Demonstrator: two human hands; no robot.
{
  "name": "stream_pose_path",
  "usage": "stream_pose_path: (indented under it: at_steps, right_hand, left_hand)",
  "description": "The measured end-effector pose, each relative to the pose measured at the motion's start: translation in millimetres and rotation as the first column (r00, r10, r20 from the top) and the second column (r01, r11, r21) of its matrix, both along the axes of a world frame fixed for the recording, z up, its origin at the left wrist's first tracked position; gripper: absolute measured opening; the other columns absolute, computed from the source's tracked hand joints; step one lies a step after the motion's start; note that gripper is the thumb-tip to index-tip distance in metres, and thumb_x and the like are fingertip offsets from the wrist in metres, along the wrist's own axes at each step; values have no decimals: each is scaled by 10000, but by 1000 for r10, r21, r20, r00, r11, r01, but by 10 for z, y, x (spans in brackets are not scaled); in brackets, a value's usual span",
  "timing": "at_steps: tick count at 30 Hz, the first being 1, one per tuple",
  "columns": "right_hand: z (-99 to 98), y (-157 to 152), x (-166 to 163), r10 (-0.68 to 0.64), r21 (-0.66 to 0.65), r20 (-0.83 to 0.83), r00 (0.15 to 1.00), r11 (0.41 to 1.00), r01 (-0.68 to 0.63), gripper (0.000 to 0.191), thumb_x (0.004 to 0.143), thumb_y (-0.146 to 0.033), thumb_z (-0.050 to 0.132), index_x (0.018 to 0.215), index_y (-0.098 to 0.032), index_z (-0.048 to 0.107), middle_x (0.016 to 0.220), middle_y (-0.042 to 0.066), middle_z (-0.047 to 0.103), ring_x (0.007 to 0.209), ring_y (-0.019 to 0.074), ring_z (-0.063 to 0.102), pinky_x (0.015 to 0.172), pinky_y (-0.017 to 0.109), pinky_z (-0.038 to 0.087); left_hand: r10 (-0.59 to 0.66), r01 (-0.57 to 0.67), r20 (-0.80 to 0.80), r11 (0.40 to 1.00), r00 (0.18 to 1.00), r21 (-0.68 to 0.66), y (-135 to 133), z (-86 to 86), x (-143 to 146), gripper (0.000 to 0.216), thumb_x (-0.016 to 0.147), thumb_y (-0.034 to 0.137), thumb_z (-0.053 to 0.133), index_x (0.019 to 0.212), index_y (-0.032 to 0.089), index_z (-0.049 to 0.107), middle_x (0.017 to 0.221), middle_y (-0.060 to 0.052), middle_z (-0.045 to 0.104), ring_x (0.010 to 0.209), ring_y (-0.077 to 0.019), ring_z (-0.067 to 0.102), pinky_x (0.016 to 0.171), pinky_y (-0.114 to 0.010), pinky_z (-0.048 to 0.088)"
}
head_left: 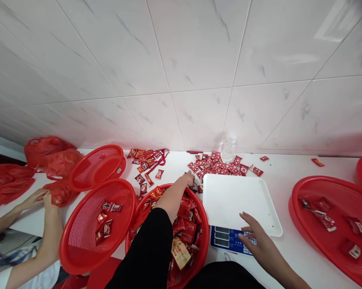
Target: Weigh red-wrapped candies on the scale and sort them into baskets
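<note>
My left hand (pixel 189 179) reaches over a red basket (pixel 206 245) to the table behind it. Its fingers look curled beside a small dark object (pixel 194 186), and what they hold, if anything, is hidden. Just past them lies a pile of small red snack packets (pixel 211 163). The basket below my forearm is heaped with red wrapped snacks (pixel 187 230) and a tan packet (pixel 181 253). My right hand (pixel 255 237) hovers with fingers apart over the front of a blue digital scale (pixel 221 237), which carries a white tray (pixel 237 198).
At left, one red basket (pixel 67 237) holds several packets; another basket (pixel 78 176) stands behind it. A co-worker's hands (pixel 44 198) touch a red plastic bag (pixel 60 192). Another basket with packets (pixel 293 204) is at right. A tiled wall (pixel 199 116) bounds the table's back.
</note>
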State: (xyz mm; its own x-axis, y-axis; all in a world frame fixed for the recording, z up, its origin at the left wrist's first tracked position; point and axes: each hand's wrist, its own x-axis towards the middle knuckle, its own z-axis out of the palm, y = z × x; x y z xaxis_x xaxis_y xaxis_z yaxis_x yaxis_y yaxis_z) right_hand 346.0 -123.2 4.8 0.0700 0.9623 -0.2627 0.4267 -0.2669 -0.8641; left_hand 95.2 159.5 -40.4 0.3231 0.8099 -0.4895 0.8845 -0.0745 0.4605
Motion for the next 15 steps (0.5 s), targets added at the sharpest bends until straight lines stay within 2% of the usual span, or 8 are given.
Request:
stream_pose_path:
  at_steps: [3, 6, 8, 12, 15]
  right_hand:
    - [-12, -6, 51, 49, -36, -4, 999, 998, -49, 533, 822, -509, 476, 1316, -334, 382, 1430, 76, 328, 1009, 212, 583, 851, 393, 531]
    - [-22, -24, 64, 54, -41, -2, 999, 998, -54, 531, 825, -498, 473, 1319, -332, 376, 1431, 76, 331, 1008, 211, 588, 848, 387, 534]
    - [-21, -36, 56, 58, -40, 1, 998, 998, -58, 523, 824, -499, 472, 1313, -334, 385, 1428, 68, 340, 1000, 208, 593, 840, 381, 538]
    - [-5, -52, 41, 58, -45, 7, 998, 997, -57, 519, 822, -501, 471, 1309, -339, 389, 1432, 55, 340, 995, 202, 595, 842, 373, 538]
    - [9, -65, 47, 55, -53, 7, 998, 997, -55, 522, 820, -501, 471, 1308, -331, 392, 1433, 55, 341, 996, 204, 596, 839, 369, 540]
  left_hand:
    - [-116, 110, -34, 985, 993, -130, -52, 10, 183, 125, 534, 190, 738, 588, 104, 665, 846, -75, 658, 797, -226, 611, 770, -286, 457]
    - [-193, 181, -27, 953, 981, -241, -100, 48, 273, 95, 536, 171, 720, 610, 130, 676, 686, -37, 663, 712, -210, 614, 735, -295, 471]
    - [-210, 192, -31, 940, 977, -283, -105, 76, 283, 133, 527, 150, 725, 653, 151, 682, 664, -30, 668, 680, -211, 620, 712, -310, 486]
    - [-147, 130, -72, 970, 986, -207, -73, 120, 252, 195, 650, 158, 690, 844, 143, 675, 873, -94, 678, 837, -256, 628, 773, -352, 483]
    - [-89, 85, -45, 991, 995, -99, -99, 146, 259, 290, 817, 282, 601, 1070, 140, 592, 1101, -101, 592, 976, -234, 579, 831, -384, 480]
